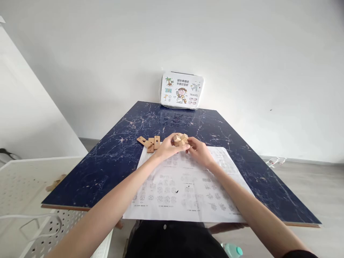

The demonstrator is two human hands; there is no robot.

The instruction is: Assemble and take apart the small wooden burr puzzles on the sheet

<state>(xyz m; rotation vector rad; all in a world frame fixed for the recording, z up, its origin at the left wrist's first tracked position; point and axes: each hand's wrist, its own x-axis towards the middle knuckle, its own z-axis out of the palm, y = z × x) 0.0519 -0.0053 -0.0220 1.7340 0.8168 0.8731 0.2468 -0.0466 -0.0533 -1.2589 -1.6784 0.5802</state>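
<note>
A small light-wood puzzle made of interlocking blocks (181, 139) is held between both hands above the far part of a printed paper sheet. My left hand (168, 147) wraps round its left side, with the thumb along the near side. From the right, my right hand (198, 149) grips its right side with bent fingers. Several flat wooden pieces with slots (157, 142) lie in a loose pile left of my left hand, at the sheet's upper left corner. The white sheet (172, 200), printed with rows of small diagrams, lies under my forearms.
A white case with cartoon pictures (182, 90) stands at the back of the dark blue marbled table (107, 161), by the wall. At left, a white perforated surface (24, 179) bears wooden pieces (56, 182) and a cable. A bottle with a green cap (238, 251) is below the table.
</note>
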